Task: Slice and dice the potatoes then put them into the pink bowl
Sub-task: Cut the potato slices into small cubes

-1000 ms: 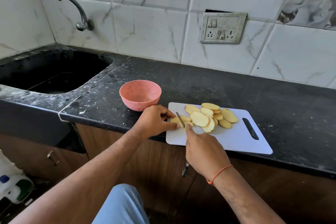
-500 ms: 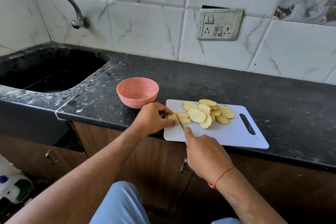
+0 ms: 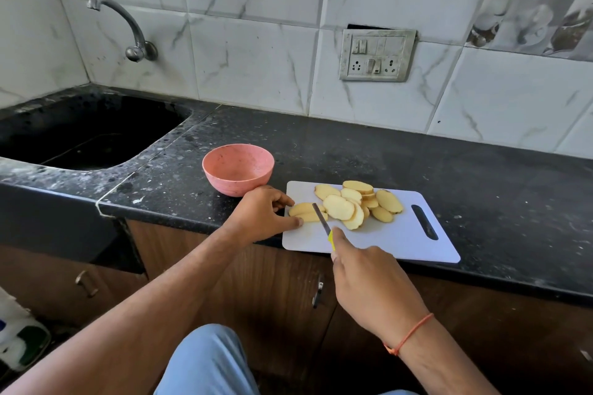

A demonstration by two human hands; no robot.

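black counter [image 3: 353,151]: pale oval potato slices [image 3: 349,204] overlap on white board [image 3: 401,237].

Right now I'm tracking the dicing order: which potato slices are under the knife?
The small stack at the cutting board's left end, steadied by the left hand; the knife crosses it, while the heaped slices lie untouched.

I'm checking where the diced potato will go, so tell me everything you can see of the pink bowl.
The pink bowl is a small round bowl of matte, faintly speckled salmon-pink material, perhaps plastic. It stands upright on the black speckled counter, between the sink and the white cutting board, just beyond the left hand. What shows of its inside holds no potato. Nothing visibly touches it except the counter.
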